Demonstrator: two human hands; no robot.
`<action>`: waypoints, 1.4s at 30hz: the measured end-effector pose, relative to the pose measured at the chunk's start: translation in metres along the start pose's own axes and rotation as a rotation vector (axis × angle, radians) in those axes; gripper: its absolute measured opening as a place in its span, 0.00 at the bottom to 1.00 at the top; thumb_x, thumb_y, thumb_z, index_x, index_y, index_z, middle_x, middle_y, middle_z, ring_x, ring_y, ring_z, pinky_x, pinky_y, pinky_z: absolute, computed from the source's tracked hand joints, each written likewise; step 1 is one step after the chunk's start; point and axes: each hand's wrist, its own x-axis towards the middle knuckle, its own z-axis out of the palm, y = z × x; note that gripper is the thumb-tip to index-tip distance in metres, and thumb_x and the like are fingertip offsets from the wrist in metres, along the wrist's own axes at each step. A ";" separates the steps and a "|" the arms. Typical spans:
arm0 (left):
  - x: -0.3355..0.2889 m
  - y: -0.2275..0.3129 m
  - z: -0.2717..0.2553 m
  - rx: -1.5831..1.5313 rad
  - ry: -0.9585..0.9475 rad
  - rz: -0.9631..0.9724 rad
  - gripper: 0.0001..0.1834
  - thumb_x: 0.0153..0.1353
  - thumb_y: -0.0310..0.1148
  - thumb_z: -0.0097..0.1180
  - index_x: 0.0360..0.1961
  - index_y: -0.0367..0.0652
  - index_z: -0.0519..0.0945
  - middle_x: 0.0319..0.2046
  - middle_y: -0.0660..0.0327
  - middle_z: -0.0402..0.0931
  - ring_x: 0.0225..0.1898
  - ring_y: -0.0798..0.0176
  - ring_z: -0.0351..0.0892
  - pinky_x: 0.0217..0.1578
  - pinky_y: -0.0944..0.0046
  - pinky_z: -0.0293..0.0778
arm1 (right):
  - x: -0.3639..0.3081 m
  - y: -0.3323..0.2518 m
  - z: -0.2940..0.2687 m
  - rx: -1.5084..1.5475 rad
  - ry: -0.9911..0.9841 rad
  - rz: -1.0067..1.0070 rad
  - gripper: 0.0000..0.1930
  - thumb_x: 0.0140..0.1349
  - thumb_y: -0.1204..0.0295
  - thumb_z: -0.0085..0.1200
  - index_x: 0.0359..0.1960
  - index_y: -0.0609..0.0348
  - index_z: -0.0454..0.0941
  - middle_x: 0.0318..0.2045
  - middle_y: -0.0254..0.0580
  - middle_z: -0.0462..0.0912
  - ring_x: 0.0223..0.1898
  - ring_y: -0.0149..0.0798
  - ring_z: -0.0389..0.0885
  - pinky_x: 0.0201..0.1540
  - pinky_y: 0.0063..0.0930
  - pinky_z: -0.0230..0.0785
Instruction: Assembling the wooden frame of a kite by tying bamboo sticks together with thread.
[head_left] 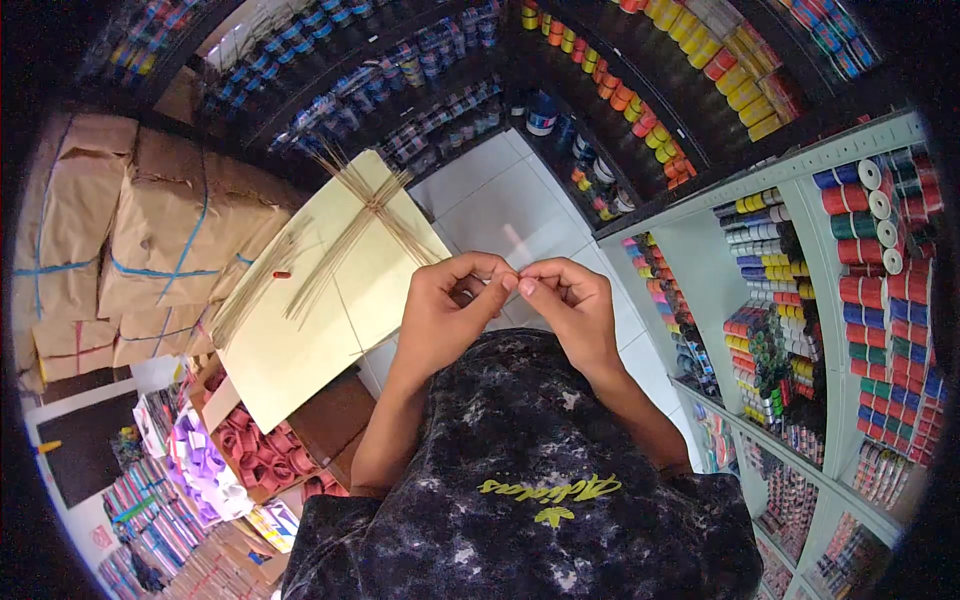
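Observation:
My left hand (450,310) and my right hand (570,305) meet in front of my chest, fingertips pinched together on a small, thin thing (514,281) too small to make out. Both thumbs and forefingers touch at that spot. To the left lies a pale yellow sheet (300,330) with bundles of thin straw-coloured strands (345,235) spread across it, tied near the top. A small red bit (281,273) rests on the strands.
Brown paper parcels (150,230) tied with blue string are stacked at the left. Shelves of coloured ribbon rolls (870,300) line the right and the back (640,100). Boxes of red and purple ribbon (240,440) sit at the lower left. White floor tiles (500,200) lie ahead.

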 end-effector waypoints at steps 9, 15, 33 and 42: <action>0.002 -0.002 0.000 0.040 0.003 -0.013 0.07 0.63 0.27 0.65 0.39 0.35 0.85 0.25 0.69 0.81 0.25 0.81 0.74 0.25 0.77 0.68 | 0.003 -0.004 -0.007 0.057 -0.005 0.090 0.05 0.65 0.74 0.61 0.36 0.64 0.82 0.28 0.25 0.80 0.30 0.16 0.72 0.33 0.14 0.63; 0.003 0.000 -0.006 0.000 -0.089 0.068 0.06 0.63 0.24 0.63 0.40 0.35 0.85 0.31 0.64 0.84 0.25 0.76 0.77 0.26 0.75 0.71 | 0.005 0.004 -0.013 0.207 -0.122 0.093 0.05 0.65 0.74 0.60 0.35 0.63 0.80 0.31 0.27 0.80 0.33 0.18 0.73 0.38 0.15 0.65; 0.001 0.009 -0.013 0.058 -0.146 0.129 0.07 0.60 0.22 0.63 0.39 0.37 0.87 0.28 0.66 0.83 0.26 0.82 0.73 0.26 0.77 0.68 | 0.006 -0.002 -0.015 0.260 -0.290 0.232 0.05 0.64 0.72 0.58 0.36 0.61 0.81 0.25 0.21 0.74 0.23 0.14 0.64 0.24 0.14 0.52; -0.001 0.009 -0.012 0.071 -0.132 0.119 0.06 0.60 0.23 0.63 0.38 0.36 0.87 0.28 0.66 0.84 0.26 0.81 0.74 0.26 0.77 0.68 | 0.004 -0.005 -0.015 0.284 -0.297 0.255 0.05 0.64 0.72 0.58 0.34 0.60 0.80 0.24 0.21 0.73 0.23 0.15 0.63 0.23 0.14 0.52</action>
